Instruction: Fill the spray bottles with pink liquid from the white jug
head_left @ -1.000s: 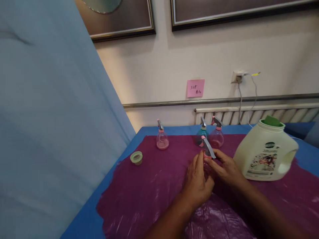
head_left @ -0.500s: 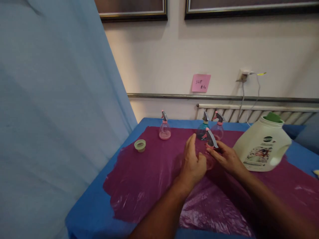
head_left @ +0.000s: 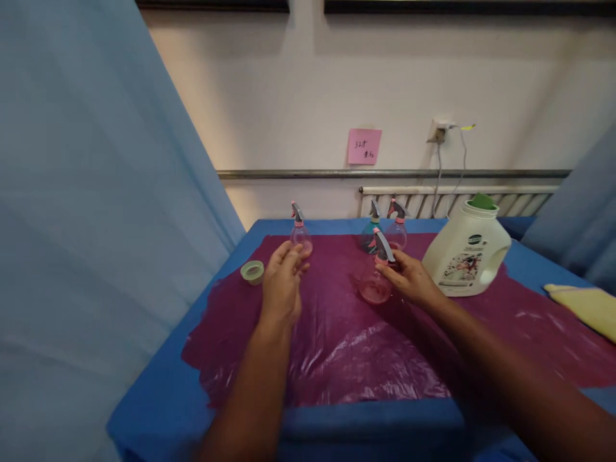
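Spray bottle (head_left: 375, 289) in right hand (head_left: 412, 280)

Your two arms reach forward, bare along the forearms, with the hands well apart. Your left forearm (head_left: 260, 378) rises steeply from the bottom edge, its lower part blurred, and your left hand (head_left: 283, 279) has its fingers bent and gathered near the thumb – whether the tips meet is hard to tell. Your right forearm (head_left: 500, 366) slants in from the lower right, and your right hand (head_left: 409, 277) is gripping – thumb stretched leftward, fingers bent above it.
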Motion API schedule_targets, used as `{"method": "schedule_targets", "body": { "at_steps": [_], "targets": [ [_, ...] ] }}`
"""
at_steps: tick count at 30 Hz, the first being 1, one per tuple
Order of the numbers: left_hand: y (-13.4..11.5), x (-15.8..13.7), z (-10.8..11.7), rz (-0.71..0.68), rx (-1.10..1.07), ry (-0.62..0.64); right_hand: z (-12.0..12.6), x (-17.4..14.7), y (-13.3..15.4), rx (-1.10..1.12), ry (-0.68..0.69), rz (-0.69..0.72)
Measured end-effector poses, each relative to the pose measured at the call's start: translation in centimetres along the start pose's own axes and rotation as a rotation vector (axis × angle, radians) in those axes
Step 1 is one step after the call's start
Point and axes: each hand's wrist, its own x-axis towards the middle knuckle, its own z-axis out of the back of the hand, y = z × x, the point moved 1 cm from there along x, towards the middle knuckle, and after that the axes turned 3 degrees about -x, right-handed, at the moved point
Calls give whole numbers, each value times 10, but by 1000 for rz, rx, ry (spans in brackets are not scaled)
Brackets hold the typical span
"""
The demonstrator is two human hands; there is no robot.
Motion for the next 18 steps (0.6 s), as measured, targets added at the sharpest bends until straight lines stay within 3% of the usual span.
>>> {"method": "schedule_targets", "body": {
  "at_steps": [6,11,15,18],
  "targets": [
    [-3,-11,99,-193,986,351,2,2,0,-10,18,-32],
    [-4,-1,171,-287,1384,431,-2,1,2,25,8,-65],
    [-20,1,187,-342,1503,342,-4,0,4,73,-27,-65],
    [-32,-14,161,-379,1464,330,-4,1,7,93,-45,-93]
  ]
}}
